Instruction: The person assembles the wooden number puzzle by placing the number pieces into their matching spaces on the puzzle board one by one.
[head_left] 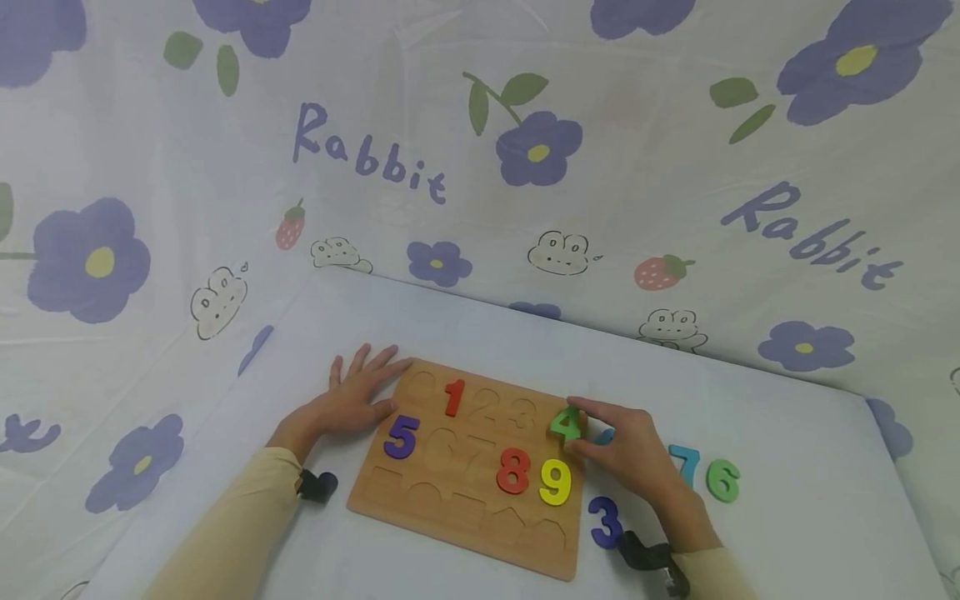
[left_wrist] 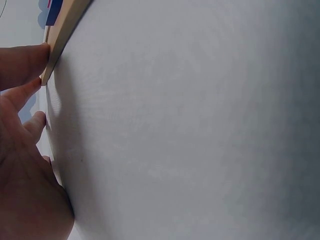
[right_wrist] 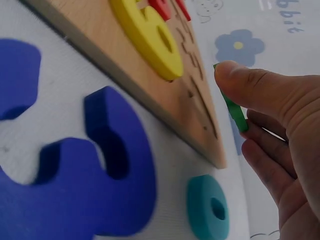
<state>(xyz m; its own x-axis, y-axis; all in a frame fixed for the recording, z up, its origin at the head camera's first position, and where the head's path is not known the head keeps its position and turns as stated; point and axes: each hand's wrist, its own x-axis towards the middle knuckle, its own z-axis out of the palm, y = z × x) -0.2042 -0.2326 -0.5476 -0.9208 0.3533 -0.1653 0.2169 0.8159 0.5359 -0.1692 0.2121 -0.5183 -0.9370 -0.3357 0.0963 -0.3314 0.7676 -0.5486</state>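
A wooden number board [head_left: 472,479] with shallow number-shaped recesses lies on the white table. My right hand [head_left: 633,450] pinches a green number 4 [head_left: 566,424] between thumb and fingers over the board's upper right corner. In the right wrist view the green piece [right_wrist: 236,111] shows edge-on, raised above the board. My left hand [head_left: 348,402] rests at the board's left edge with fingers spread, its thumb [left_wrist: 25,65] against the side. On the board are a red 1 [head_left: 453,398], purple 5 [head_left: 402,437], red 8 [head_left: 513,471] and yellow 9 [head_left: 545,482].
Right of the board lie a purple 3 [head_left: 613,523], a blue 7 [head_left: 689,457] and a green 6 [head_left: 723,481]. A teal piece [right_wrist: 198,207] sits by the board's corner, partly hidden by my right hand in the head view. A printed curtain [head_left: 480,225] hangs behind the table.
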